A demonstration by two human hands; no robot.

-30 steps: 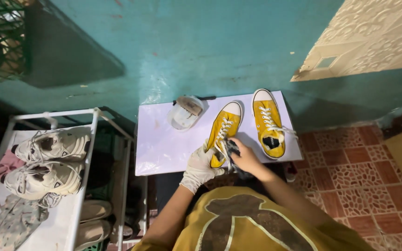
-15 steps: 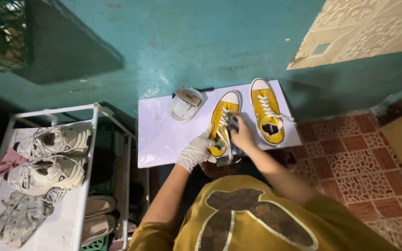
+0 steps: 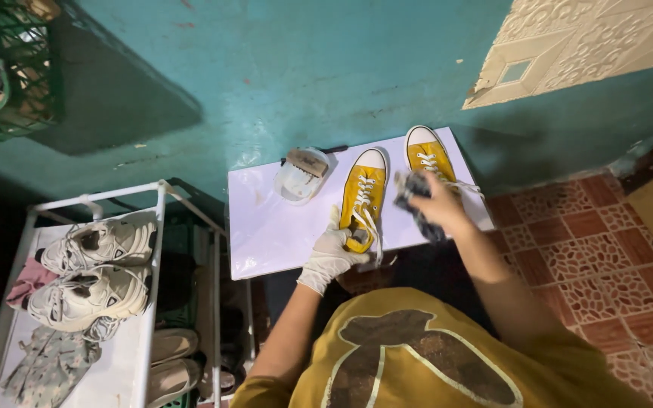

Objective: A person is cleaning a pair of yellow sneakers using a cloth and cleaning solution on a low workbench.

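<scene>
Two yellow sneakers with white laces stand on a white table point(image 3: 266, 227) against the teal wall. My left hand point(image 3: 332, 255), in a white glove, grips the heel end of the left yellow sneaker point(image 3: 362, 195). My right hand point(image 3: 436, 205) is bare and holds a dark cloth point(image 3: 415, 198) above the right yellow sneaker point(image 3: 427, 153), covering most of it. A brush resting on a white container point(image 3: 301, 174) sits at the back of the table, left of the shoes.
A white shoe rack point(image 3: 153, 302) at the left carries a pair of white sneakers point(image 3: 94, 268), a patterned cloth and lower sandals. A green crate point(image 3: 9, 83) hangs at top left. Red patterned floor tiles point(image 3: 591, 257) lie to the right.
My right hand with the dark cloth has lifted off the left sneaker and moved right over the right sneaker. My left hand stays on the left sneaker's heel.
</scene>
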